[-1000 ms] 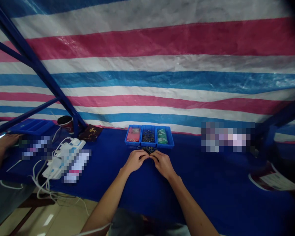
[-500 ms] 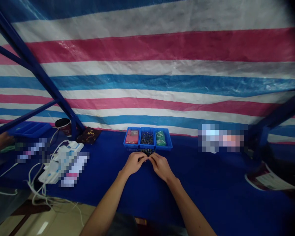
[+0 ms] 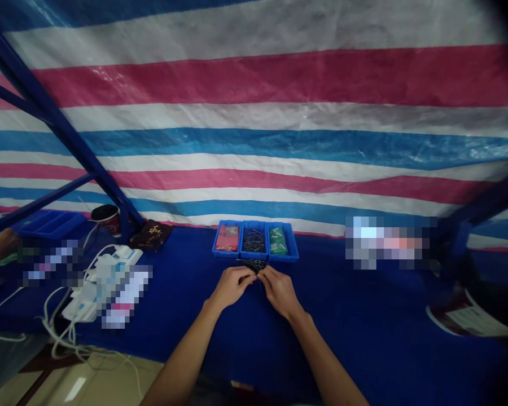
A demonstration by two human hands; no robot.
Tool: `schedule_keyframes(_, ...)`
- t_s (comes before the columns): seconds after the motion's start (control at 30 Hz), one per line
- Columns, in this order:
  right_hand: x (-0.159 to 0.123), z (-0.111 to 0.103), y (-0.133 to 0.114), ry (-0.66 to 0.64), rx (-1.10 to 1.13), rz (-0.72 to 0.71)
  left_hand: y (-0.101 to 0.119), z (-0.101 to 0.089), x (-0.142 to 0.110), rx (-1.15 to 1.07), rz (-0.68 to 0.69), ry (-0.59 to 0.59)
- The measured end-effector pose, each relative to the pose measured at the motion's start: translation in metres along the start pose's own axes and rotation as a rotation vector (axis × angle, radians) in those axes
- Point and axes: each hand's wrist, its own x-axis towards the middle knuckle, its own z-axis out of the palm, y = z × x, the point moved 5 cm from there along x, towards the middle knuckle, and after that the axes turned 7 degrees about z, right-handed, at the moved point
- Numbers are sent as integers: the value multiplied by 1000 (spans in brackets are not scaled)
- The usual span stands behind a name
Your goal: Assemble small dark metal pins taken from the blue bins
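Observation:
My left hand [image 3: 236, 283] and my right hand [image 3: 278, 286] meet fingertip to fingertip over the blue tabletop [image 3: 254, 332]. Both are closed in a pinch; whatever lies between the fingers is too small to make out. Just beyond the fingertips sits a small pile of dark, thin, screw-like pieces [image 3: 254, 264]. Behind it stands a blue three-part bin [image 3: 297, 255]. Its left compartment has a pink packet [image 3: 227, 239], the middle one more dark screw-like pieces [image 3: 254, 240], and the right one a green packet [image 3: 276, 237] with small pale pieces.
To the left lie a white power strip [image 3: 82, 304] with tangled cables, a dark brown packet [image 3: 152, 234], a paper cup [image 3: 108, 219] and a blue tray [image 3: 51, 224]. Another person's hand [image 3: 0, 246] is at the far left. A large dark red container [image 3: 469, 313] stands right. Blue frame bars flank the table.
The view has shifted slightly. My hands stay together in nearly the same place, with small finger movements and the right fingers a little lower. The other person's hand has shifted slightly.

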Motion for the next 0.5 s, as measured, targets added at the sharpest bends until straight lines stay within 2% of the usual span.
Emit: schedule_keyframes(0.5, 1, -2, 0, 75, 256, 12, -6, -1, 0, -8, -5, 20)
